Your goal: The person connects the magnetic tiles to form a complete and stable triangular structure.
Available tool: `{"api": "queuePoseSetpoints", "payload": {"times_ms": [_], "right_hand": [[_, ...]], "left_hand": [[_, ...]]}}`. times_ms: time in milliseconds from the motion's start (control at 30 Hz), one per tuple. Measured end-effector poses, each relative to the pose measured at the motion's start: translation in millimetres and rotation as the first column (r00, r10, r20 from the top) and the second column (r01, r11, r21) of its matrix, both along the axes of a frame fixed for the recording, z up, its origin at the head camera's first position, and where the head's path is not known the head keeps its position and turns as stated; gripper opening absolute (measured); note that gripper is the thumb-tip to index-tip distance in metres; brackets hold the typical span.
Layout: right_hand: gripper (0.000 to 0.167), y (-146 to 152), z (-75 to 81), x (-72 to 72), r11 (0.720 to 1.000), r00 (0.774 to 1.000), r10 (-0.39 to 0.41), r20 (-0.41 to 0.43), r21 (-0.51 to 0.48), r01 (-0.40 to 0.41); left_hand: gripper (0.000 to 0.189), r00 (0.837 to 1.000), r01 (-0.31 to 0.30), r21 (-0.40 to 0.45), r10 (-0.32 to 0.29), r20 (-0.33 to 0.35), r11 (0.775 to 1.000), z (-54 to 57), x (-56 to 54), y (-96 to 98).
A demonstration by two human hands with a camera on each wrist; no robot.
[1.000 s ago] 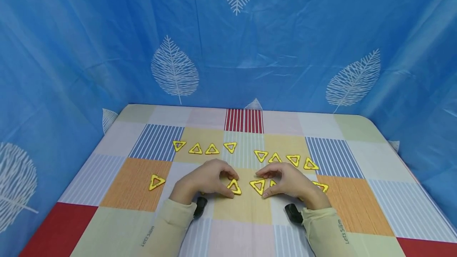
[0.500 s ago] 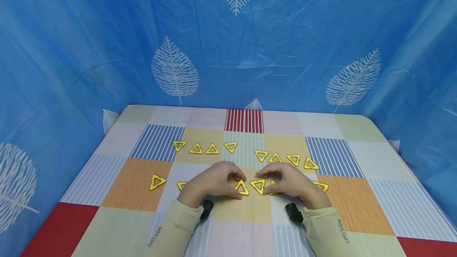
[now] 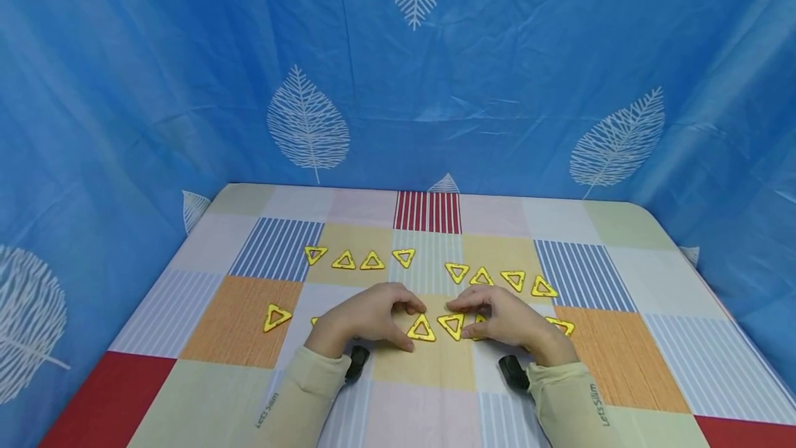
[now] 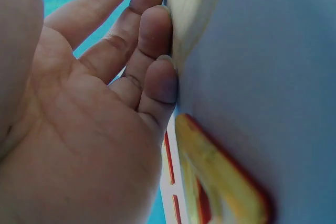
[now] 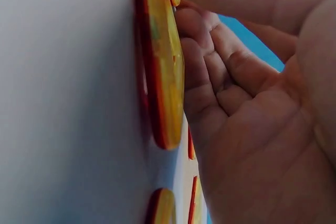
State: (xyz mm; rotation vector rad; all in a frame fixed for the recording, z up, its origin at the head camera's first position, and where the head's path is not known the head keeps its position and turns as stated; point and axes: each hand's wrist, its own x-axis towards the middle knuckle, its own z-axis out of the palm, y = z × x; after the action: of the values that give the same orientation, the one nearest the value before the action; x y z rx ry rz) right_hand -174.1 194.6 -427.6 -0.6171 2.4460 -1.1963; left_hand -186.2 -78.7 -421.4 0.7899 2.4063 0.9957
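Yellow triangular tiles with hollow centres and red-edged undersides lie flat on the table. My left hand rests on the cloth, thumb and fingers spread around one tile whose point faces away; the thumb stands off its left side. In the left wrist view the fingertips touch the surface beside a tile. Facing it, my right hand has its fingertips at the far edge of a neighbouring tile and the thumb by its right side. Another tile is partly hidden under the right hand; its palm faces a tile in the right wrist view.
Several tiles form a row at the back left, and another row sits at the back right. One tile lies far left, and one is partly behind the right wrist. A blue curtain hangs around the patchwork-covered table.
My left hand slid a tile rightward toward its neighbour, then drew its thumb back left, leaving the tile there. My right hand barely moved; its thumb crept slightly away from me.
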Motion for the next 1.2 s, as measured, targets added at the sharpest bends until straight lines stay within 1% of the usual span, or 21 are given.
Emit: {"api": "queuePoseSetpoints", "payload": {"times_ms": [133,300,400,600,733,967,1100,1200], "right_hand": [[0.031,0.0,-0.7,-0.1,1.000,0.999,0.026,-0.033,0.003,-0.026],[0.023,-1.1,-2.5,-0.8,0.997,0.992,0.072,-0.106,0.002,-0.072],[0.024,-2.0,-3.1,-0.8,0.998,0.991,0.056,-0.125,0.019,-0.054],[0.025,-2.9,-2.0,-1.2,0.999,0.996,-0.017,-0.084,0.033,0.020],[0.026,-2.7,-0.8,-0.9,0.999,0.998,-0.035,-0.060,0.006,0.035],[0.031,-1.7,-0.2,-0.1,0.998,0.997,-0.055,-0.053,-0.027,0.053],[0.032,-1.6,0.9,0.9,0.995,0.996,-0.077,-0.048,-0.064,0.074],[0.031,-2.3,1.7,1.2,0.992,0.996,-0.087,-0.024,-0.090,0.084]], "left_hand": [[0.052,1.000,-0.008,-0.009,0.008,0.009,1.000,-1.4,-0.1,-0.5],[0.048,1.000,-0.010,-0.024,0.010,-0.002,1.000,-3.9,-0.8,-1.1],[0.045,1.000,-0.007,-0.024,0.007,-0.005,1.000,-4.3,-0.7,-1.4],[0.044,1.000,-0.015,-0.020,0.016,0.009,1.000,-4.7,-1.2,-1.2],[0.044,1.000,-0.016,-0.024,0.016,0.008,1.000,-4.6,-1.4,-0.9],[0.043,1.000,-0.012,-0.011,0.012,0.003,1.000,-3.9,-1.0,-1.2],[0.043,1.000,-0.015,-0.012,0.015,0.006,1.000,-4.4,-1.1,-1.1],[0.043,1.000,-0.020,-0.016,0.020,0.008,1.000,-3.8,-0.9,-1.0]]}}
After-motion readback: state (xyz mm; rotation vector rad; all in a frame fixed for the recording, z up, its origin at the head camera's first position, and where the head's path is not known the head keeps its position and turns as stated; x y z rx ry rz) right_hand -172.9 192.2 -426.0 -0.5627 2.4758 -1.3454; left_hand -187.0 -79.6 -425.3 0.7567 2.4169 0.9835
